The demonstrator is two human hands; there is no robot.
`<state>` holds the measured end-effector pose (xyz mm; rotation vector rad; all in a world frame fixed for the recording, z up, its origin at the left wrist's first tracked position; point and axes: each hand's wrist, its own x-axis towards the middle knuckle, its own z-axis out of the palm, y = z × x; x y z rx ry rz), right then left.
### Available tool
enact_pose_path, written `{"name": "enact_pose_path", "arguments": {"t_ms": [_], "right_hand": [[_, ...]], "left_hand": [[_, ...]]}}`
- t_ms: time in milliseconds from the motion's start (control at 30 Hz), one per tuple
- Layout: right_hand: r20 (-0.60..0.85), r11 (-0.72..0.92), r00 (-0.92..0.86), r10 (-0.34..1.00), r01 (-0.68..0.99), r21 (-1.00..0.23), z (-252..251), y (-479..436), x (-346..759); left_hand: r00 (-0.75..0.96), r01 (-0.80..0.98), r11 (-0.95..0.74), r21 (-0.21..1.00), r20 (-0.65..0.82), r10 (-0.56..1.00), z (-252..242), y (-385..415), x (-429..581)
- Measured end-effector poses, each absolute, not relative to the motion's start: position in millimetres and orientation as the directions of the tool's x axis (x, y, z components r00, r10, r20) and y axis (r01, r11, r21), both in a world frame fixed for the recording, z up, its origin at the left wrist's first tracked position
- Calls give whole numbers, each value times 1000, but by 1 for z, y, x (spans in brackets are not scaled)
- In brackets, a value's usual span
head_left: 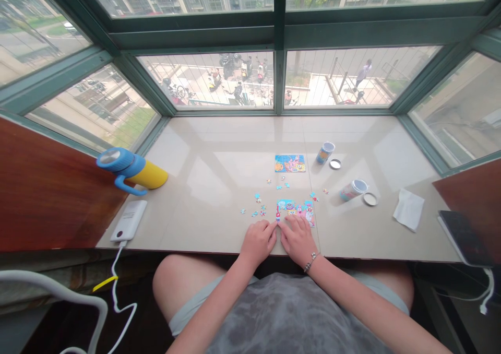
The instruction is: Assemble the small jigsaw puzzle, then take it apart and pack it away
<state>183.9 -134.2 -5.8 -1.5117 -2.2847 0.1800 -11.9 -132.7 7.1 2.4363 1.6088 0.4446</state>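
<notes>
1. the left hand [257, 242] rested on the pale tiled window ledge [195, 223], its fingers loosely curled and close together, with the fingertips just beside the near edge of a part-built jigsaw puzzle [295, 212].
2. the right hand [298, 240] lay beside it, fingers narrowly spread and reaching to that same edge. a silver bead bracelet [310, 262] circled its wrist.
3. the fingertips of both hands nearly met. whether they pinched a small piece was too hidden to tell.
4. the part-built jigsaw puzzle sat on the ledge directly ahead of the hands, with loose puzzle pieces [258, 200] scattered to its left and above it.
5. further on lay a finished blue jigsaw puzzle [289, 163].
6. to the right stood two printed tins [353, 189], each near its round lid [370, 199].
7. a white tissue [409, 210] lay further right, while a white power bank [128, 220] and a blue-and-yellow flask [131, 170] stood at the left.
</notes>
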Motion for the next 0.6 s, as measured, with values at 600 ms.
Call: {"name": "enact_pose_path", "arguments": {"t_ms": [600], "right_hand": [[263, 386, -304, 916, 846, -367, 3, -133, 189]], "left_hand": [[384, 862, -404, 305, 125, 915, 5, -131, -11]]}}
